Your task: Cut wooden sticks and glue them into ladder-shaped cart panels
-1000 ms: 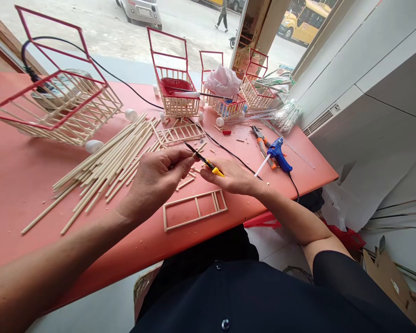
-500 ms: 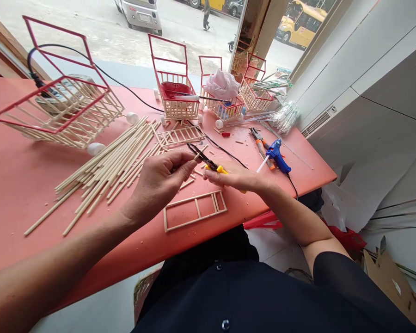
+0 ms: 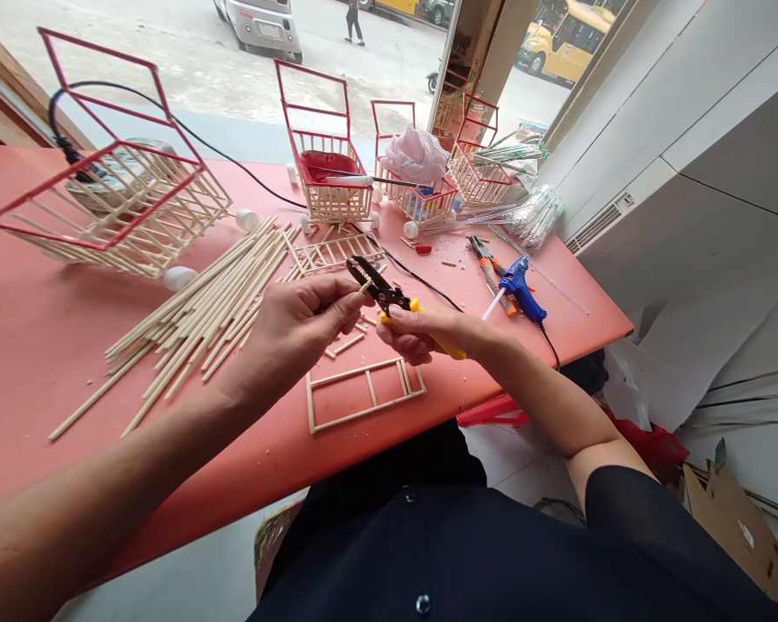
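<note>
Between thumb and fingers, my left hand [image 3: 302,333] pinches a short wooden stick [image 3: 366,286]. My right hand [image 3: 421,333] is wrapped round the yellow handles of black-jawed wire strippers [image 3: 380,287]. The tool's jaws are at the stick, just beyond my left fingertips; whether they grip it I cannot tell. Below my hands a ladder-like stick frame [image 3: 341,425] lies flat on the pink table [image 3: 246,484]. A second stick frame [image 3: 337,253] lies behind the hands. Left of them is a pile of long wooden sticks [image 3: 194,324].
Stick carts with red rims stand at the back: a large cart [image 3: 188,220] at left, a cart holding a red dish [image 3: 337,203], others beyond. A blue glue gun [image 3: 524,291] and orange-handled pliers [image 3: 491,272] lie at right. A black cable [image 3: 421,275] crosses the table.
The wire strippers have turned so their toothed jaws show more broadly, and my right hand has shifted round the handles. The long piece of stick past the jaws no longer shows.
</note>
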Tool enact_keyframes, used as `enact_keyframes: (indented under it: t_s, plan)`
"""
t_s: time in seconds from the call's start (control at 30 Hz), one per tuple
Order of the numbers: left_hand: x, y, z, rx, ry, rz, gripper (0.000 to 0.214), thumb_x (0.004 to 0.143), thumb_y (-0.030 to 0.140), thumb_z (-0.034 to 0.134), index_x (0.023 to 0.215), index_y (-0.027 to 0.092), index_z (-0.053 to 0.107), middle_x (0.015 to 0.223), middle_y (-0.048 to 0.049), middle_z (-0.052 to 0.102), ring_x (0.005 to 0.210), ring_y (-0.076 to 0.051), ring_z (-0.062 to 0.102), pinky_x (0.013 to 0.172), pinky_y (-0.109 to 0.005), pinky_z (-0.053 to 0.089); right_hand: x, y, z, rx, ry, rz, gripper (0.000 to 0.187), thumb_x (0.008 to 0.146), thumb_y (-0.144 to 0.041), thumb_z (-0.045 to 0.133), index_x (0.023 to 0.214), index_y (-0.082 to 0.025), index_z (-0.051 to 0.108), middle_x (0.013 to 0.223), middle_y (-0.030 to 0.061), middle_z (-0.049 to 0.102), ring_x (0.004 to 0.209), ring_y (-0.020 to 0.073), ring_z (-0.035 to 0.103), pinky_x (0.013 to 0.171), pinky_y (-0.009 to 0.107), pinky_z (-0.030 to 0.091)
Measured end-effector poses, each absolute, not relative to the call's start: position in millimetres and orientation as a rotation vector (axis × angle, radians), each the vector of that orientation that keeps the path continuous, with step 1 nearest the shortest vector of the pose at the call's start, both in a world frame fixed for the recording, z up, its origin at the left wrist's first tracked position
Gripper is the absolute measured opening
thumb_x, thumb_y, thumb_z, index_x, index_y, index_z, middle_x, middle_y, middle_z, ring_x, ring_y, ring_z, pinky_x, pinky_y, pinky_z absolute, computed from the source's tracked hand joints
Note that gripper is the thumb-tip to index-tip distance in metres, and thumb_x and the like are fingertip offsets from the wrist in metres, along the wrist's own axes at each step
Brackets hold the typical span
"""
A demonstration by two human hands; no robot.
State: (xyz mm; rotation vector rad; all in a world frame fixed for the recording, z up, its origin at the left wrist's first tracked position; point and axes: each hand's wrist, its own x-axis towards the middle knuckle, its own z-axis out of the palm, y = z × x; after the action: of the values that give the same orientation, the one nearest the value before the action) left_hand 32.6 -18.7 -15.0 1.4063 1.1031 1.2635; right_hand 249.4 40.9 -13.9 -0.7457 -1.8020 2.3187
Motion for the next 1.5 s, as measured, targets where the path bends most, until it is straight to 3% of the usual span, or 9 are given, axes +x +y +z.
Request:
enact_keyframes:
  t_s: [0.13,0.3,0.43,0.6,0.7,0.9,1.03,1.27,1.5]
  plan:
    - [32,-12,-19,1.143,0.82,1.071,0.048,0.082,0.057,0.094,0.075,0.016,0.071,0.056,0.004,0.048,0.047,-0.006,0.032,0.045,-0.022,0.019,253,44,-12,-0.728,-1.712,2.346,0.064,0.092,-0.08,0.074,0.09,-0.019,0.054,0.069,-0.0095,0.033,0.057,0.0073,0.026,0.052,0.019,0.03]
    - [33,-10,-20,1.068,0.729,0.958,0.051,0.082,0.064,0.094,0.087,0.018,0.071,0.057,0.0045,0.053,0.044,-0.004,0.025,0.045,-0.022,0.016,255,55,-1,-0.841,-1.391,2.223,0.057,0.108,-0.074,0.054,0.091,-0.02,0.057,0.072,-0.0062,0.04,0.059,0.0104,0.035,0.058,0.022,0.041]
    - [28,-8,-16,1.245,0.861,0.833,0.043,0.087,0.059,0.089,0.093,0.021,0.07,0.074,-0.0053,0.075,0.045,-0.006,0.031,0.043,-0.024,0.021,252,65,-1,-0.985,-1.318,2.16,0.061,0.106,-0.079,0.053,0.088,-0.021,0.055,0.072,-0.0035,0.05,0.06,0.0128,0.044,0.06,0.025,0.047]
    - [15,-11,-13,1.539,1.166,0.715,0.039,0.079,0.059,0.088,0.083,0.02,0.081,0.075,-0.0071,0.074,0.058,-0.013,0.055,0.047,-0.024,0.034,250,69,-13,-0.984,-1.351,2.14,0.062,0.104,-0.08,0.057,0.088,-0.02,0.058,0.071,-0.0036,0.051,0.059,0.0118,0.046,0.059,0.023,0.045]
    - [8,-20,-13,1.534,1.235,0.629,0.04,0.077,0.062,0.085,0.08,0.022,0.083,0.069,-0.0058,0.073,0.055,-0.015,0.056,0.045,-0.025,0.035,252,68,-15,-0.968,-1.402,2.119,0.06,0.105,-0.077,0.059,0.089,-0.019,0.06,0.072,-0.0031,0.052,0.06,0.0113,0.045,0.059,0.023,0.044]
    - [6,-47,-17,1.453,1.389,0.678,0.031,0.072,0.049,0.089,0.083,0.022,0.079,0.069,-0.0039,0.077,0.062,-0.019,0.07,0.054,-0.026,0.049,255,66,-18,-0.87,-1.539,2.072,0.053,0.109,-0.069,0.059,0.093,-0.019,0.061,0.073,-0.0029,0.052,0.06,0.0109,0.045,0.055,0.023,0.041]
    - [14,-60,-26,1.487,1.509,0.722,0.028,0.076,0.049,0.084,0.077,0.023,0.074,0.067,-0.0024,0.076,0.059,-0.019,0.067,0.059,-0.029,0.052,256,65,-22,-0.821,-1.612,2.039,0.053,0.108,-0.07,0.061,0.095,-0.018,0.061,0.075,-0.0025,0.054,0.061,0.0102,0.046,0.053,0.023,0.038]
    - [30,-76,-29,1.752,1.737,0.708,0.018,0.086,0.039,0.071,0.076,0.025,0.073,0.062,0.0025,0.068,0.056,-0.016,0.057,0.059,-0.03,0.04,256,64,-23,-0.772,-1.653,1.986,0.058,0.106,-0.075,0.061,0.094,-0.018,0.061,0.076,-0.0029,0.052,0.062,0.0095,0.048,0.054,0.023,0.038]
    - [17,-86,-22,1.833,1.795,0.783,0.012,0.092,0.037,0.075,0.092,0.026,0.081,0.074,0.0031,0.076,0.059,-0.014,0.056,0.062,-0.03,0.042,253,67,-29,-0.784,-1.659,1.944,0.063,0.103,-0.08,0.061,0.093,-0.017,0.062,0.073,-0.0033,0.051,0.061,0.0097,0.047,0.054,0.024,0.038]
